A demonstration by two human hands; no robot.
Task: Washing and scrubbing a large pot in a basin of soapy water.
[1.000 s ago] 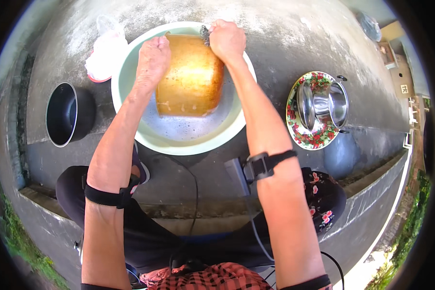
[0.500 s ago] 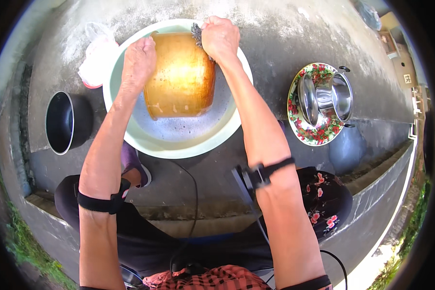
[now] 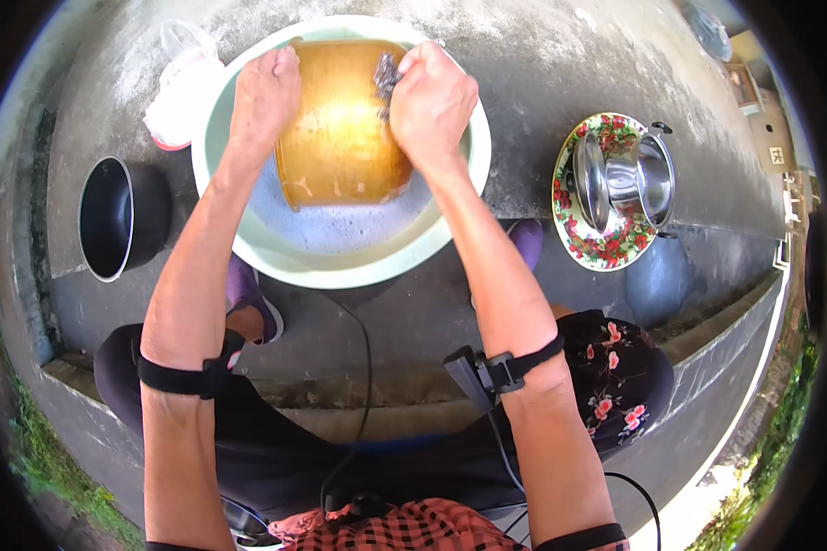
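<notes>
A golden-brown, stained metal pot (image 3: 340, 129) lies on its side in a pale green basin (image 3: 368, 275) holding soapy, cloudy water. My left hand (image 3: 265, 103) is closed on the pot's left rim. At the pot's right side, my right hand (image 3: 434, 108) is closed around a grey steel wool scrubber (image 3: 387, 79), which presses against the pot's wall. The fingertips of both hands are partly hidden.
To the left stand a dark, empty-looking pot (image 3: 110, 220) and a white plastic bag (image 3: 186, 99). On the right, a flowered tray (image 3: 606, 253) carries a steel pot (image 3: 654, 179) and a lid (image 3: 590, 182). A black cable (image 3: 368, 367) crosses below the basin.
My right hand and the scrubber have moved down along the pot's right side. My left hand keeps its hold on the rim. The whole view has shifted slightly.
</notes>
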